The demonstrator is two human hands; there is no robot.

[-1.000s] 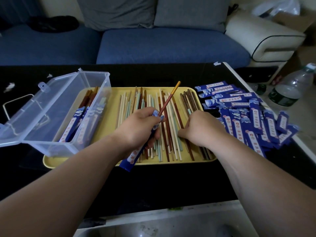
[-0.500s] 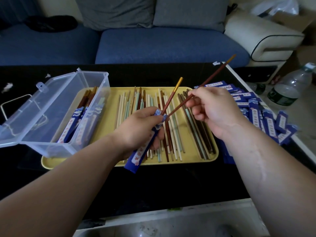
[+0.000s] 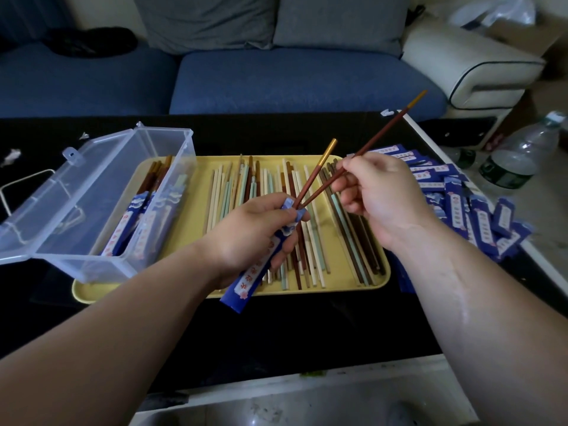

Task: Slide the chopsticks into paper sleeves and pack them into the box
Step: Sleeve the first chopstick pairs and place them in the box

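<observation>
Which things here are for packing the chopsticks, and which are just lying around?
Job things: red-brown gold-tipped chopstick in the right hand, blue paper sleeve in the left hand, loose chopsticks on the yellow tray, pile of blue sleeves, clear plastic box.
Just lying about: clear plastic water bottle, blue sofa, grey cushions.

Single view: head-worn wide-angle cam, facing forward and down. Close range over left hand (image 3: pixel 255 232) and right hand (image 3: pixel 381 192). Counter (image 3: pixel 307 327) fills middle, sofa (image 3: pixel 276 81) along far edge.
</observation>
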